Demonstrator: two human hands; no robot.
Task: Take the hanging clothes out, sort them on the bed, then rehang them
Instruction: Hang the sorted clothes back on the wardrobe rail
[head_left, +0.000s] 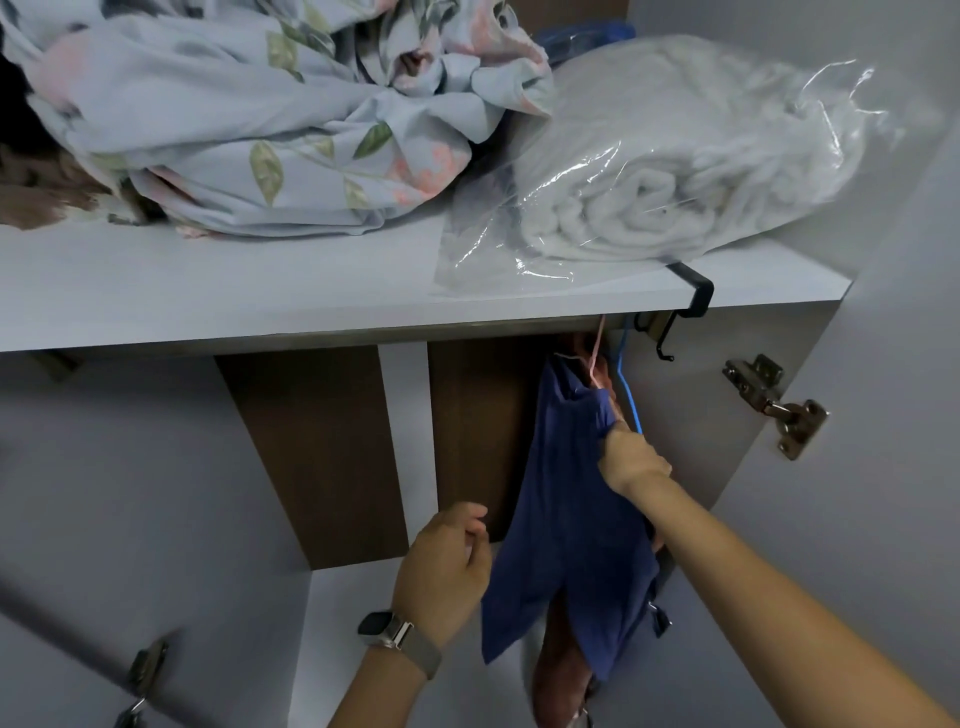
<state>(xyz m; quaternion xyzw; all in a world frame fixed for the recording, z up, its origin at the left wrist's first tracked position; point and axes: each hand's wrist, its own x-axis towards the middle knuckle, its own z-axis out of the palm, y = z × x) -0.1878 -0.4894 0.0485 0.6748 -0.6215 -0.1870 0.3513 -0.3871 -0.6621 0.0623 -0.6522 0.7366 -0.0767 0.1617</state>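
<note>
White wardrobe interior (130, 467) seen from below, shelf (208, 291) at twelve o'clock loaded with floral bedding (249, 114) and bagged white blanket (675, 161), blue garment (566, 519) hung at centre from pink hanger (597, 348), gripped at its shoulder by right hand (631, 462), left hand (447, 566) at seven o'clock beside it, fingers loosely curled, nothing held, blue hanger (626, 384) at one o'clock.

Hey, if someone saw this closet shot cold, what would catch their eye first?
Probably the dark blue garment hanging under the shelf at centre, with the right hand gripping its upper edge and the left hand beside its lower left. Next, the shelf above: a crumpled floral sheet on its left and a plastic-wrapped white blanket on its right.
</note>
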